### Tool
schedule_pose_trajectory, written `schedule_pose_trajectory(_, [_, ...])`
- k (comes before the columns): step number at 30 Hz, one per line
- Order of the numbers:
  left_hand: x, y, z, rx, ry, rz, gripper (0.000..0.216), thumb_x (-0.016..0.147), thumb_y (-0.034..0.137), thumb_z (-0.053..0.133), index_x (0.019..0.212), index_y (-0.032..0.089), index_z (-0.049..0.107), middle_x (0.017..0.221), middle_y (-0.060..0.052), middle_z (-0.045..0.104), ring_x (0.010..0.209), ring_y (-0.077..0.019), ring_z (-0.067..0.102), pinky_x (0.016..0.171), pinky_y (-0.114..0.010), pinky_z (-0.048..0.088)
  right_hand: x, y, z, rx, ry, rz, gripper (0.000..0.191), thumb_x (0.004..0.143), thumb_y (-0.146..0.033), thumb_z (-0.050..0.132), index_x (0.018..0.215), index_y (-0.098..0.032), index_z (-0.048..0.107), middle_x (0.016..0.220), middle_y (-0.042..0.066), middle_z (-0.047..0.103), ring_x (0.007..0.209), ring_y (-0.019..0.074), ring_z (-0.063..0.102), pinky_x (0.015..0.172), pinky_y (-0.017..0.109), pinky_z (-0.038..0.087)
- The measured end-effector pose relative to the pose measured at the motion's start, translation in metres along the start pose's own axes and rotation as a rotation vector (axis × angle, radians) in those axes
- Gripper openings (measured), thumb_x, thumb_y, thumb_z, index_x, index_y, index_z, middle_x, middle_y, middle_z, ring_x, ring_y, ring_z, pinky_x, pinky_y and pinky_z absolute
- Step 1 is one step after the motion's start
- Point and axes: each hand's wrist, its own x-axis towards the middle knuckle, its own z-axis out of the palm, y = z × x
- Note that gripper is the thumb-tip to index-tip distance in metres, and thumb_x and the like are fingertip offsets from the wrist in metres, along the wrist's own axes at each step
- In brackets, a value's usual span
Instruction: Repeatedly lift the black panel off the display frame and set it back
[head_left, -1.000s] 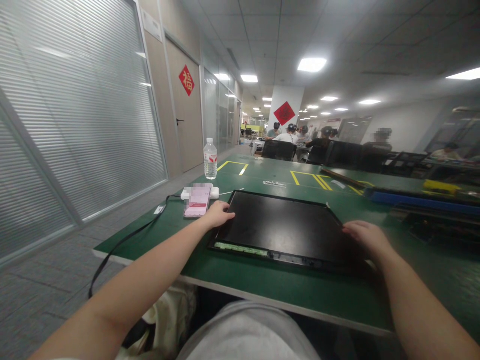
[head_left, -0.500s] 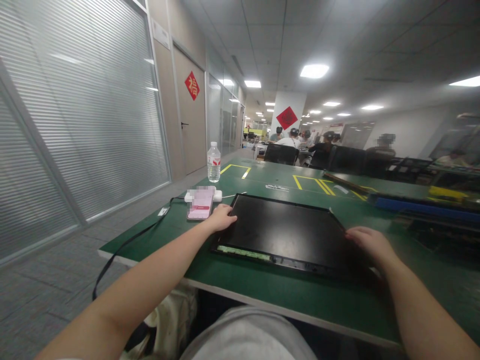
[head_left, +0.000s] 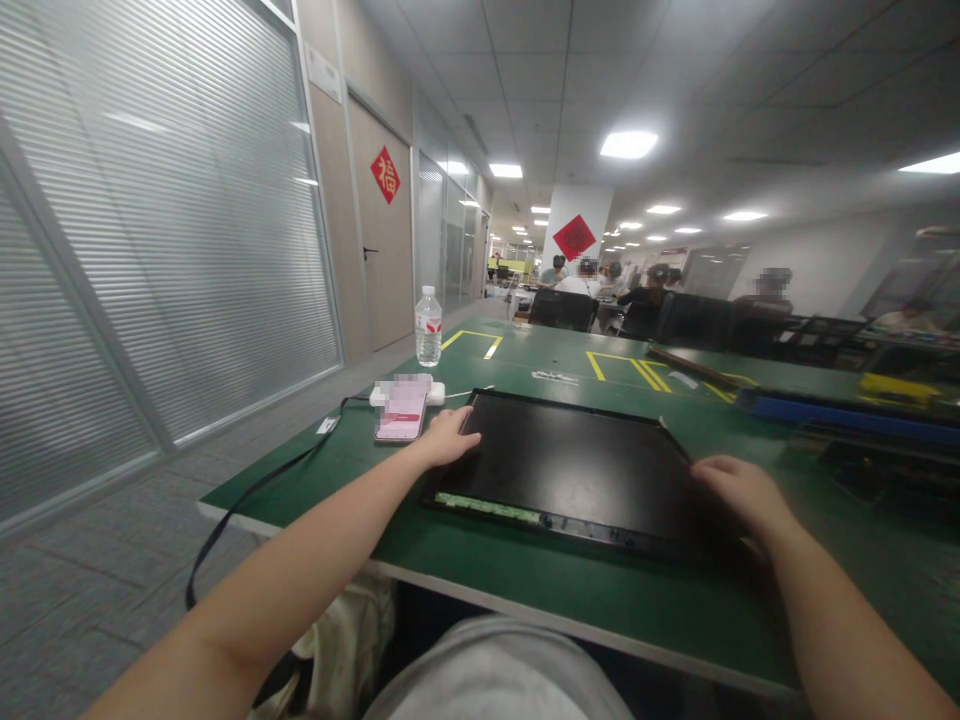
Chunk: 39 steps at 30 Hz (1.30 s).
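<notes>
A flat black display panel [head_left: 577, 465] lies on the green table in front of me, with a green circuit strip [head_left: 487, 508] along its near edge. My left hand [head_left: 448, 438] grips the panel's left edge, thumb on top of the frame. At the right edge my right hand [head_left: 739, 492] holds the panel, its fingers partly hidden at the side. Just left of my left hand lies a phone [head_left: 403, 412] with a lit pink screen, leaning on a white power strip [head_left: 437, 392].
A clear water bottle [head_left: 428, 328] stands behind the phone. A black cable [head_left: 255, 498] hangs over the table's left edge. Blue and black long parts [head_left: 847, 415] lie at the right. Yellow tape marks the table's far side. Several people sit beyond the chairs [head_left: 562, 309].
The fingers of my left hand have shifted very slightly on the panel's left edge. The panel and my right hand stay in place.
</notes>
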Motion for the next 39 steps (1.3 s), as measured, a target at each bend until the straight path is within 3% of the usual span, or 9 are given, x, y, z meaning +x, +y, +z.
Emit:
schedule_pose_trajectory(4, [-0.005,0.002,-0.004,0.028,-0.043,0.067,0.063,0.085,0.044,0.062,0.142,0.018,0.055,0.148,-0.018,0.048,0.139,-0.0355,0.046,0.115,-0.045,0.036,-0.001,-0.001,0.002,-0.019,-0.003,-0.024,0.024,0.075,-0.036,0.057,0.080,-0.024,0.077,0.090,0.008,0.078,0.088,0.0282,0.071,0.075,0.036,0.051])
schedule_pose_trajectory(7, [-0.010,0.001,-0.011,0.058,-0.077,0.199,0.069,0.079,0.047,0.072,0.140,0.019,0.057,0.156,-0.019,0.038,0.146,-0.0391,0.034,0.118,-0.049,0.032,-0.001,-0.002,0.005,-0.002,-0.005,-0.114,0.029,0.074,-0.036,0.058,0.090,-0.026,0.079,0.099,0.007,0.078,0.096,0.0289,0.071,0.084,0.038,0.053])
schedule_pose_trajectory(10, [-0.013,-0.003,-0.020,0.036,-0.172,0.392,0.067,0.077,0.046,0.075,0.138,0.022,0.059,0.157,-0.017,0.039,0.146,-0.0352,0.036,0.119,-0.046,0.032,-0.004,-0.004,0.011,0.020,-0.066,-0.221,0.039,0.073,-0.035,0.060,0.105,-0.027,0.079,0.116,0.005,0.076,0.111,0.0290,0.068,0.098,0.039,0.050])
schedule_pose_trajectory(14, [-0.016,-0.006,-0.029,0.003,-0.269,0.501,0.070,0.075,0.046,0.078,0.138,0.023,0.059,0.154,-0.014,0.045,0.142,-0.0324,0.043,0.117,-0.042,0.036,-0.006,-0.004,0.017,-0.020,-0.174,-0.275,0.041,0.074,-0.033,0.058,0.108,-0.026,0.080,0.127,0.005,0.071,0.122,0.0293,0.063,0.108,0.040,0.044])
schedule_pose_trajectory(24, [-0.021,-0.001,-0.043,-0.009,-0.387,0.610,0.088,0.062,0.042,0.089,0.142,0.024,0.057,0.155,-0.012,0.045,0.141,-0.0331,0.045,0.117,-0.039,0.035,-0.006,-0.002,0.017,-0.042,-0.199,-0.294,0.039,0.078,-0.033,0.056,0.106,-0.024,0.081,0.129,0.005,0.070,0.122,0.0285,0.064,0.110,0.039,0.043])
schedule_pose_trajectory(39, [-0.023,0.007,-0.041,-0.124,-0.371,0.676,0.078,0.061,0.029,0.087,0.135,0.027,0.064,0.154,-0.010,0.047,0.140,-0.0332,0.046,0.117,-0.041,0.034,-0.006,-0.004,0.018,0.004,-0.187,-0.249,0.033,0.077,-0.030,0.060,0.102,-0.025,0.081,0.125,0.005,0.072,0.120,0.0279,0.065,0.108,0.039,0.044])
